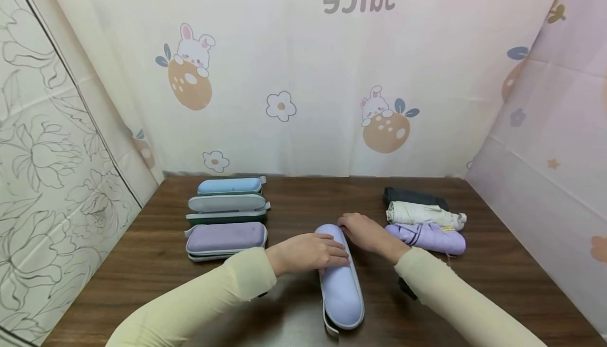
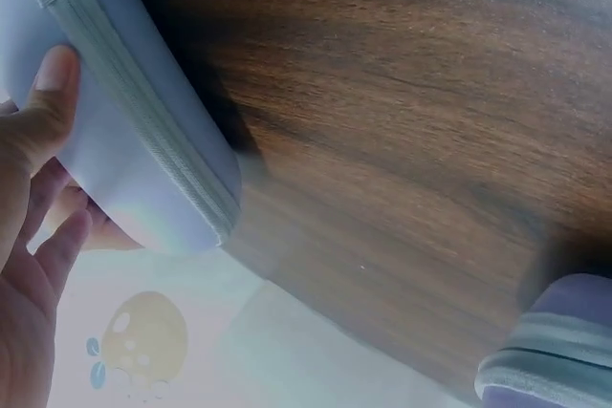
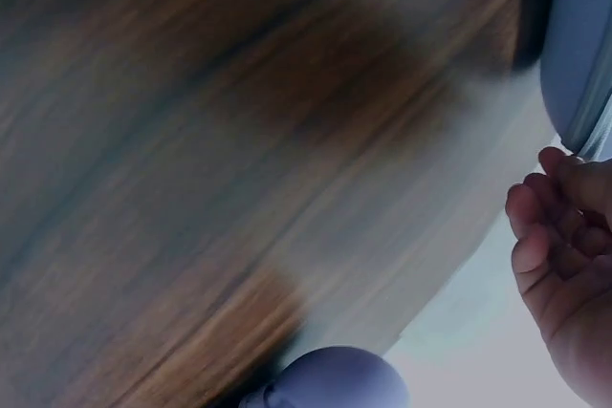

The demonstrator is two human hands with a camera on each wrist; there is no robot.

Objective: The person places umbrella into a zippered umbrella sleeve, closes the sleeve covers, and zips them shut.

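Observation:
A lavender zippered hard case (image 1: 339,284) lies lengthwise at the middle of the table, its rounded near end toward me. My left hand (image 1: 308,252) grips it from the left, fingers across the top; the left wrist view shows the thumb (image 2: 59,78) on its side beside the grey zip (image 2: 143,117). At the far end, my right hand (image 1: 367,234) has curled fingers and pinches at the zip edge; the small pull itself is hidden by the fingertips (image 3: 559,160). A fabric loop (image 1: 331,328) sticks out at the near end.
Left on the wooden table (image 1: 294,199) stand a blue case (image 1: 229,185), a grey case (image 1: 227,203) and a purple case (image 1: 226,238). At right lie folded umbrellas: black (image 1: 414,197), white (image 1: 424,214) and purple (image 1: 429,238). A printed curtain (image 1: 313,141) hangs behind.

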